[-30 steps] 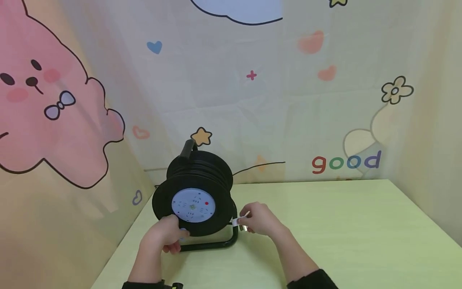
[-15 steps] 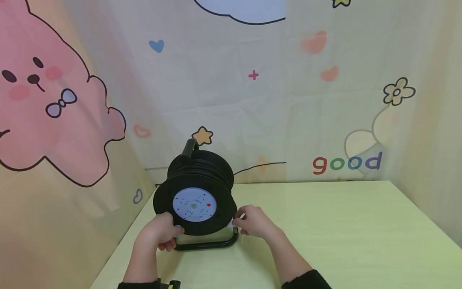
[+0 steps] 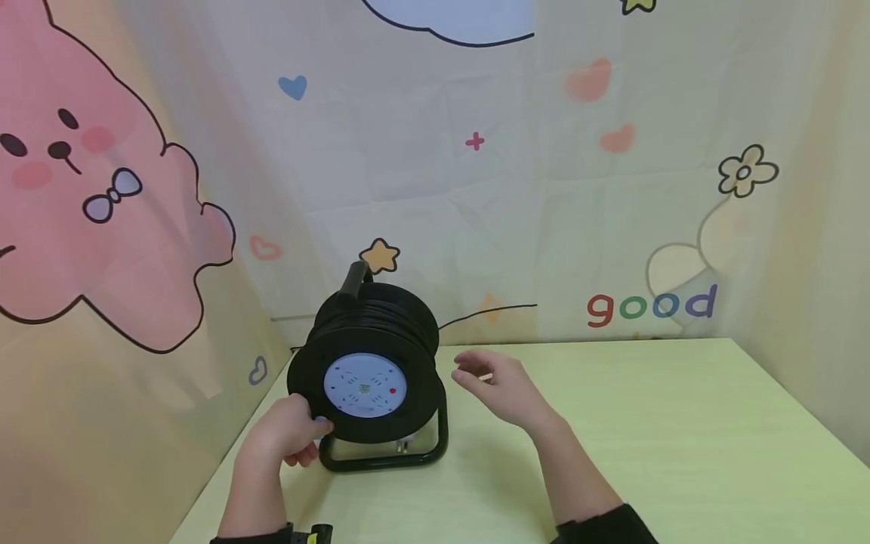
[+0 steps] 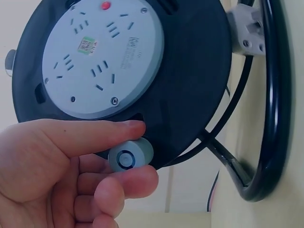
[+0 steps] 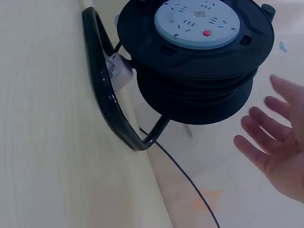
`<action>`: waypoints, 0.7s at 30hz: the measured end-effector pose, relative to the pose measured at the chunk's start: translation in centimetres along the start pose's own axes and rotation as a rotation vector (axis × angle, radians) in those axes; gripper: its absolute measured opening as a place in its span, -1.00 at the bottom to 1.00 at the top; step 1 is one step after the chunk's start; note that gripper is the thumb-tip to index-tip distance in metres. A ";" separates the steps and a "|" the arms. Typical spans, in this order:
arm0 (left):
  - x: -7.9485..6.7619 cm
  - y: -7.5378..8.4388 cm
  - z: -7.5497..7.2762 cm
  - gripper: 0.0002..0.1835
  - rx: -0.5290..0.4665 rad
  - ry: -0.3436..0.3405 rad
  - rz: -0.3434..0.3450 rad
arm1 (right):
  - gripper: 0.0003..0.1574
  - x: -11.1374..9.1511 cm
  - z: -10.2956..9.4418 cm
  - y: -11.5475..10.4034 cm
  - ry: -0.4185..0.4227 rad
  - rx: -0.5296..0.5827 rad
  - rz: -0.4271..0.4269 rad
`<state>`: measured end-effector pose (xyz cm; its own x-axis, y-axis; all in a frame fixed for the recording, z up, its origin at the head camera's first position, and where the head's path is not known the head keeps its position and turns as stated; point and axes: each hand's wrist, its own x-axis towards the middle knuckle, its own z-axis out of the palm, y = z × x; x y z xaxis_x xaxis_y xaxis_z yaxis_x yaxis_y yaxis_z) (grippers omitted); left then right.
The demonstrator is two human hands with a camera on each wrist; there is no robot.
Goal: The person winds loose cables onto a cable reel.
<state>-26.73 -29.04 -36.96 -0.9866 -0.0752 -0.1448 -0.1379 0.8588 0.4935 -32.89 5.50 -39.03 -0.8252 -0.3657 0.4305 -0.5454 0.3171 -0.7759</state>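
Observation:
A black cable reel [image 3: 308, 378] with a pale round socket panel [image 3: 365, 385] stands on the table, wound with black cable [image 3: 381, 313]. My left hand [image 3: 282, 431] is at the reel's lower left. In the left wrist view, its thumb and fingers pinch a grey round knob [image 4: 130, 154] on the reel's face. A white plug [image 4: 247, 28] hangs under the reel, just inside the black tube stand [image 5: 109, 102]. My right hand [image 3: 503, 389] is held in the air right of the reel, touching nothing, its fingers loosely spread in the right wrist view.
The pale green table [image 3: 612, 423] extends to the right of the reel. Behind it hangs a printed cloth [image 3: 421, 189], with a pink cartoon figure [image 3: 115, 249] on the left. The reel has a black carrying handle [image 3: 353, 283] on top.
My right hand has let go of the white plug and moved up and away; the plug now hangs beneath the reel. My left hand has shifted left with the knob, the panel turning slightly clockwise.

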 end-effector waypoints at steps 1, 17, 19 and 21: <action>0.0 0.0 -0.1 -0.67 -0.002 0.006 -0.003 | -0.50 0.0 -0.2 -0.1 0.013 0.031 -0.016; -1.1 0.0 -2.2 -0.59 -0.096 0.178 0.041 | -0.12 1.4 0.4 1.2 0.044 0.280 -0.054; -1.2 0.0 -2.5 -0.58 -0.074 0.218 0.055 | -0.12 1.3 0.8 1.8 0.024 0.321 -0.004; -1.3 0.0 -2.8 -0.57 -0.058 0.251 0.063 | -0.10 1.0 1.3 2.5 0.005 0.340 0.041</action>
<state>-25.67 -30.35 -34.38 -0.9831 -0.1519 0.1021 -0.0727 0.8359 0.5440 -34.92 4.80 -41.12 -0.8467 -0.3539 0.3973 -0.4319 0.0210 -0.9017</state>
